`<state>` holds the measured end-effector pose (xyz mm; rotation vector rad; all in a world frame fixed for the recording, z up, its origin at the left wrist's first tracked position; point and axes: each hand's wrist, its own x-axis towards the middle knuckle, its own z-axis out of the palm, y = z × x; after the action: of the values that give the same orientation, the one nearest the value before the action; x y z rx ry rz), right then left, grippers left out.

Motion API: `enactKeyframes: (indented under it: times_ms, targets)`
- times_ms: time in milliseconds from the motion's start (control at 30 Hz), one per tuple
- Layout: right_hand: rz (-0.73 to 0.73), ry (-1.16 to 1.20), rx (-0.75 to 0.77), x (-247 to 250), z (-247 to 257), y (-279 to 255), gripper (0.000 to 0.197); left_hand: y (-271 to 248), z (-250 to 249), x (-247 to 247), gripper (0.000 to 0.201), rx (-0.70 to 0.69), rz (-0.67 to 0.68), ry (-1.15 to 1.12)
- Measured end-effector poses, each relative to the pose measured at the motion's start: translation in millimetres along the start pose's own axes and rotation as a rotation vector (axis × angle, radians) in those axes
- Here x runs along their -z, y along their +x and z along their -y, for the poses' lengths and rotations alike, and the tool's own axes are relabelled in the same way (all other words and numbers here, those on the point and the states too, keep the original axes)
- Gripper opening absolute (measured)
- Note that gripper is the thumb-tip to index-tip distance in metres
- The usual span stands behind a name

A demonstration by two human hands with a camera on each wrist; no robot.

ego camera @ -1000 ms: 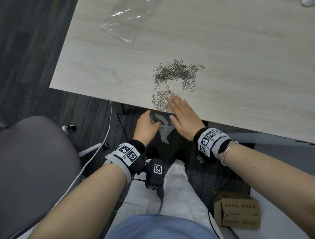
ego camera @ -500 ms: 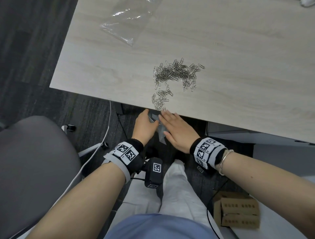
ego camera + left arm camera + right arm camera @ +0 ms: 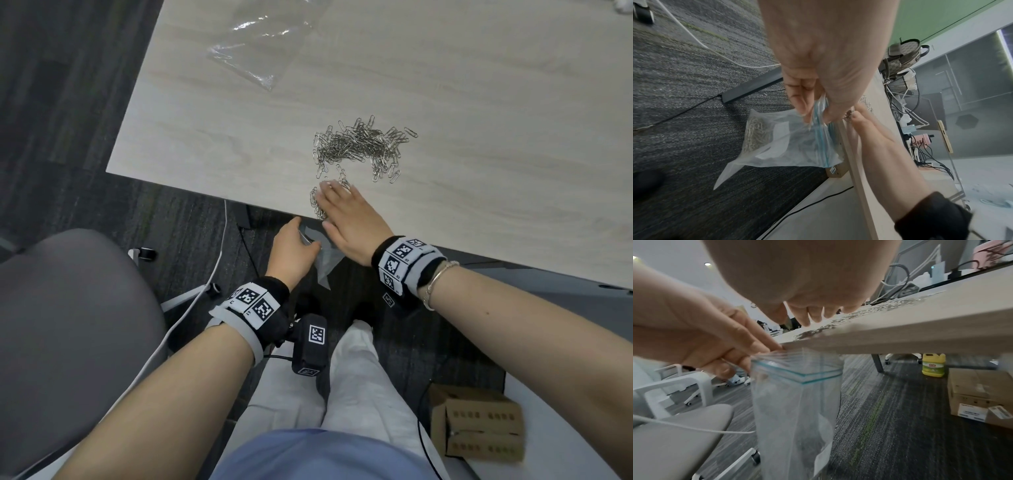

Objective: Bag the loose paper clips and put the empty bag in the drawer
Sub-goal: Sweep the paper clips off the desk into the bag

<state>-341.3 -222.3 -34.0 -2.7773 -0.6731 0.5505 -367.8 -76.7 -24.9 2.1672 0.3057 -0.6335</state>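
Observation:
A pile of loose silver paper clips lies on the light wooden desk, with a smaller trail of clips near the front edge. My left hand pinches the rim of a clear zip bag and holds it open just below the desk edge; some clips lie in its bottom. The same zip bag hangs with its mouth open in the right wrist view. My right hand lies flat, fingers straight, on the trail of clips at the edge. A second, empty clear bag lies at the desk's far left.
A grey office chair stands to my left, with a white cable trailing over the dark carpet. A cardboard box sits on the floor at the right. A yellow jug stands under the desk.
My right hand drew back to the desk edge beside the bag, then reached forward again onto the clips near the edge. The left hand kept holding the bag in place.

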Motion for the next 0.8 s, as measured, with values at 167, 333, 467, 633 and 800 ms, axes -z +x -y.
enactKeyframes:
  times_ms: [167,333,467,633,800]
  targets:
    - [0.036,0.050,0.072,-13.8,6.4,-19.9,0.053,-3.1,-3.5,2.2,0.045,-0.026,-0.027,-0.019]
    - [0.054,0.158,0.196,-21.7,5.5,-36.4,0.060,-4.3,-3.3,1.5,0.040,-0.026,-0.031,-0.051]
    - [-0.091,0.223,0.032,-6.8,-4.9,-24.2,0.055,-3.1,-2.2,2.9,0.042,-0.041,-0.015,-0.072]
    - [-0.071,0.210,-0.208,3.1,-17.1,11.5,0.056,0.7,3.8,4.2,0.045,-0.040,-0.028,-0.090]
    - [-0.045,0.144,-0.109,-3.2,-4.9,21.5,0.056,6.2,9.4,8.2,0.056,-0.008,-0.023,-0.064]
